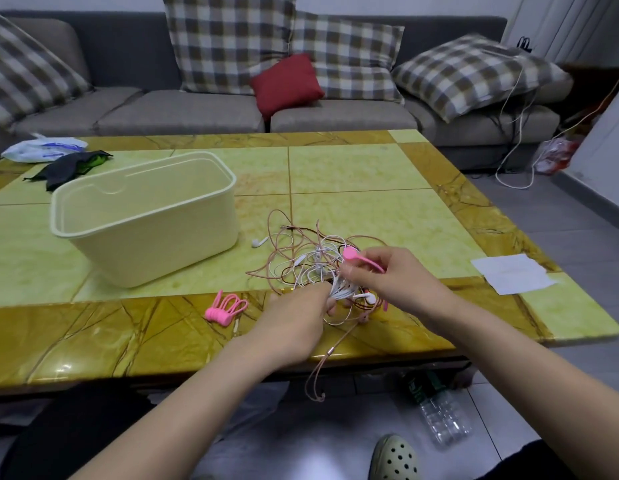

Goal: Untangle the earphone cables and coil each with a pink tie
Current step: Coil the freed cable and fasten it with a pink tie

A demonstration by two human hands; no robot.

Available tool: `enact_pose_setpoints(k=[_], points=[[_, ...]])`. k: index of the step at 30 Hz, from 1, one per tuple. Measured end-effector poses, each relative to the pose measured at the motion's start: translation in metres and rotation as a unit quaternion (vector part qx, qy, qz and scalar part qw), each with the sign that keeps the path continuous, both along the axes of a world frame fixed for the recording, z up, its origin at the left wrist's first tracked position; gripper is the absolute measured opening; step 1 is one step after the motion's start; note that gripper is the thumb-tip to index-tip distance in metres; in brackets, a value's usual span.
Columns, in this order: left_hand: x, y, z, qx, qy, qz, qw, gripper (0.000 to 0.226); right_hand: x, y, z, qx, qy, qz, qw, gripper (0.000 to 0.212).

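1. Tangle of earphone cables [311, 268], with white, rose and dark strands mixed, lies on the surface [370, 174] just below centre of the frame, near the front edge; one rose strand [321, 368] hangs over that edge toward the floor.
2. Grip, left hand [294, 323], lower centre: fingers curled round a bunch of white cable at the tangle's near side.
3. Grip, right hand [387, 278], right of centre: thumb and fingers pinch a pink tie [360, 258] over the tangle; its round head points left, its tail sticks out to the right.
4. Cluster of spare pink ties [225, 308] left of the left hand, on the brown border of the surface; apart from the tangle.
5. One white earbud [259, 241] at the tangle's left fringe, near the cream bin [145, 216]; bin upright, left of centre.
6. Surroundings: paper sheet [512, 273] at the surface's right edge; grey sofa [197, 112] and red cushion [287, 81] across the top; clear bottle [439, 410] on the floor, lower right.
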State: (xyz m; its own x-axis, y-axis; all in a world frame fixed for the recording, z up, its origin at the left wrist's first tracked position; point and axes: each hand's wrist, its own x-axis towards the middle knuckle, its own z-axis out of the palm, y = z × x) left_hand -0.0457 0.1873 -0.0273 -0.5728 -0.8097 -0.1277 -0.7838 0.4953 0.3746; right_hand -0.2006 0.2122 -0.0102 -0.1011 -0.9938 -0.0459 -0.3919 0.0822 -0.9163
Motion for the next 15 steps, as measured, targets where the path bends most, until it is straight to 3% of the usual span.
enact_pose_setpoints(k=[3,6,11,15], points=[[0.002,-0.004,-0.002,-0.019,0.000,0.005,1.000,0.018,0.008,-0.001,0.007,-0.051,0.037,-0.027,0.998,0.010],[0.001,-0.002,-0.002,-0.005,-0.017,0.000,1.000,0.017,0.012,-0.003,0.005,-0.025,0.092,0.038,0.995,0.003],[0.010,0.000,-0.001,0.022,0.003,-0.003,1.000,0.021,0.006,-0.005,-0.008,0.034,0.096,0.105,0.989,0.015],[0.013,-0.002,0.000,0.021,0.042,-0.012,0.999,0.016,0.008,-0.005,-0.014,0.005,0.114,0.058,0.992,0.028]])
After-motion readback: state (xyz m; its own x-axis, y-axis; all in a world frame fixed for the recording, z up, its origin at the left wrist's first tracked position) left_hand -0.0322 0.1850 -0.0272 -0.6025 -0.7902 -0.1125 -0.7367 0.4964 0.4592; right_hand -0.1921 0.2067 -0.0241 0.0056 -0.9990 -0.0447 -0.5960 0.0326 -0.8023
